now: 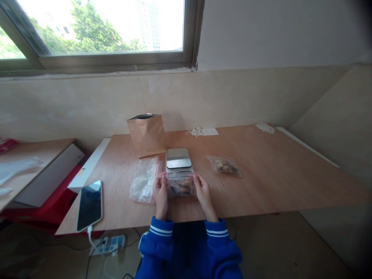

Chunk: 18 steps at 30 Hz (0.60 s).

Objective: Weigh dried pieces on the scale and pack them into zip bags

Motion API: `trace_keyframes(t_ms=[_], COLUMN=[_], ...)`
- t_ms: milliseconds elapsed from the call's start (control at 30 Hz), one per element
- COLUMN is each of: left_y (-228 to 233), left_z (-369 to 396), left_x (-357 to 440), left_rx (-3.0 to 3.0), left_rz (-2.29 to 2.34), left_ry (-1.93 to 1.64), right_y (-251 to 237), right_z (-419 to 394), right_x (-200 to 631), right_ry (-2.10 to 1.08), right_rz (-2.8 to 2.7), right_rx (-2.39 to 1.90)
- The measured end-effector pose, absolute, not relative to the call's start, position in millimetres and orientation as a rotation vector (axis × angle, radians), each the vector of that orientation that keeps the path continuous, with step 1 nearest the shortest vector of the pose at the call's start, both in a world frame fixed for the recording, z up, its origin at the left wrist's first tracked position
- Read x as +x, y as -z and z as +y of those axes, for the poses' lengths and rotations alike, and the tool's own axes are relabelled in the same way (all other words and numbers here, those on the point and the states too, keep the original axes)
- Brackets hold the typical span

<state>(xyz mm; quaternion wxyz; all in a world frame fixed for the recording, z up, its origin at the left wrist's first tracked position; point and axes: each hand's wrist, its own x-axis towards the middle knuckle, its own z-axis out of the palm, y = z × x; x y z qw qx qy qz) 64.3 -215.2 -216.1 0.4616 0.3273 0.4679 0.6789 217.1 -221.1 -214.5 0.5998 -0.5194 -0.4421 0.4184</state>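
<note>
A clear zip bag (181, 186) with brown, dried-looking pieces inside is stretched between my two hands, just in front of a small digital scale (178, 159). My left hand (161, 195) pinches its upper left corner. At the upper right corner, the fingers of my right hand (204, 193) are closed on the same bag. Left of my left hand lies a stack of flat clear zip bags (143, 181) with red seal lines. Another filled zip bag (224, 166) rests on the table to the right. What the pieces are, I cannot tell.
An opened brown kraft pouch (147, 135) stands behind the flat bags. A phone (90, 205) with a white charging cable lies at the table's left edge. Whitish scraps (197, 131) lie along the back, by the wall. A power strip (109, 245) sits below the table.
</note>
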Motion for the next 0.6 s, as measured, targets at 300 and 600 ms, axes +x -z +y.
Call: trace_keyframes(t_ms=[300,600], left_y=[218.6,216.2], left_z=[-215.2,-217.2], left_x=[64.3,63.5], left_rx=[0.77,0.763], left_rz=[1.204,1.21], left_ry=[-1.646,-1.672], right_y=[230.7,225.8], right_z=[-218.5,-216.1], right_x=[227.6,226.4], right_ry=[-0.76,-0.684], right_rz=[-1.17,-1.006], right_rx=[-1.282,-1.309])
